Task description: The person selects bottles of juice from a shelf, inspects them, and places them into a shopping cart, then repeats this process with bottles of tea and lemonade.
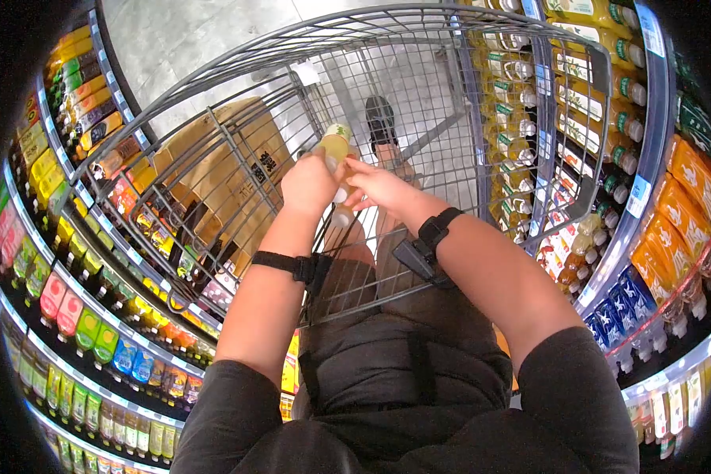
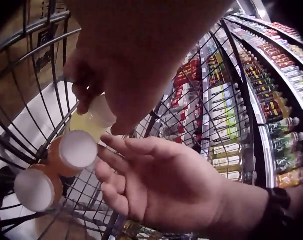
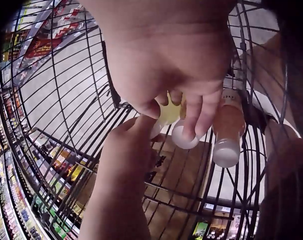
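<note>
My left hand (image 1: pixel 312 183) grips a pale yellow drink bottle (image 1: pixel 336 144) inside the shopping cart; its white cap (image 2: pixel 102 110) shows beside the thumb in the left wrist view. Close by on the right, my right hand (image 1: pixel 379 187) has its fingers loosely extended and its palm turned up (image 2: pixel 164 185). Its fingertips reach the bottle caps, and nothing is held in it. Two orange drink bottles with white caps stand side by side next to the yellow one: one cap (image 2: pixel 77 149) nearer the right fingers, the other cap (image 2: pixel 35 189) farther left.
The wire cart (image 1: pixel 403 292) surrounds both hands. A brown paper bag (image 1: pixel 221 158) with dark print lies along the cart's left side. Shelves of drinks (image 1: pixel 103 332) curve past on the left, with yellow juice bottles (image 1: pixel 584 103) and orange packs (image 1: pixel 675 229) on the right.
</note>
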`<state>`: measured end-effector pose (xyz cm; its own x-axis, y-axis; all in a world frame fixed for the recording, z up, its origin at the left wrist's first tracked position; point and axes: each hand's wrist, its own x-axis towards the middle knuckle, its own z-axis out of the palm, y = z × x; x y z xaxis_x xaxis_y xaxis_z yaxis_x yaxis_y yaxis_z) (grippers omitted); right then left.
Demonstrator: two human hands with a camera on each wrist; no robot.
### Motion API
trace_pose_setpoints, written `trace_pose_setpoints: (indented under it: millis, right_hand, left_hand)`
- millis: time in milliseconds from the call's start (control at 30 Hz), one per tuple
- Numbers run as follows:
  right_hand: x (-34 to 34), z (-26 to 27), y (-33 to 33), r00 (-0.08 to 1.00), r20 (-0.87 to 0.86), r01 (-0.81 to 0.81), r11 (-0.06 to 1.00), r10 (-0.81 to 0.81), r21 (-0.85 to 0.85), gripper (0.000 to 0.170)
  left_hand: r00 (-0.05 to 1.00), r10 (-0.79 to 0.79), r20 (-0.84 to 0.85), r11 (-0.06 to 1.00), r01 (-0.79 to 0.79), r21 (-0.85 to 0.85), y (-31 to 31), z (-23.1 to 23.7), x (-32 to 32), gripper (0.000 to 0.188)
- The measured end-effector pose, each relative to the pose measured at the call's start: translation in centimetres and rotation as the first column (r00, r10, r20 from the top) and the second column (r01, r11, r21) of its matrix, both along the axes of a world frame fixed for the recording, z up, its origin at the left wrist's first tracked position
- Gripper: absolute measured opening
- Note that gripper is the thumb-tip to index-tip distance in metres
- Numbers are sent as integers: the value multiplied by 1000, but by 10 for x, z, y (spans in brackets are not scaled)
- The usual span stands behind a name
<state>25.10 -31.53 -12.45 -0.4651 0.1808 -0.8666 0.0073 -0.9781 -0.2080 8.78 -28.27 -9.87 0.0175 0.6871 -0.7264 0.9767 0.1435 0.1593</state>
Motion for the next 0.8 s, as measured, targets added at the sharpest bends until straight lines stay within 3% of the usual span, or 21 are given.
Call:
trace_pose_setpoints:
  millis: [233,400,533,633,800]
  right_hand:
    - [10,31,-2,999,31,14,1000,-14,9,66]
    - [33,64,-9,990,41,130,989,-133,66,65]
    - [46,120,-16,982,38,177,973,-184,146,67]
    - [54,168,-33,978,52,184,958,-200,219,65]
    - [70,223,-74,954,27,273,902,-299,335,61]
  left_hand:
    - [983,141,119,984,-125,-130,7,41,-17,52]
    - [956,181,233,983,-186,-2,-6,81,-40,54]
    - [899,226,374,967,-253,22,-18,149,-62,51]
    - [867,144,477,952,-253,174,-44,180,-91,46]
    - [802,140,581,914,-330,235,-79,264,-146,40]
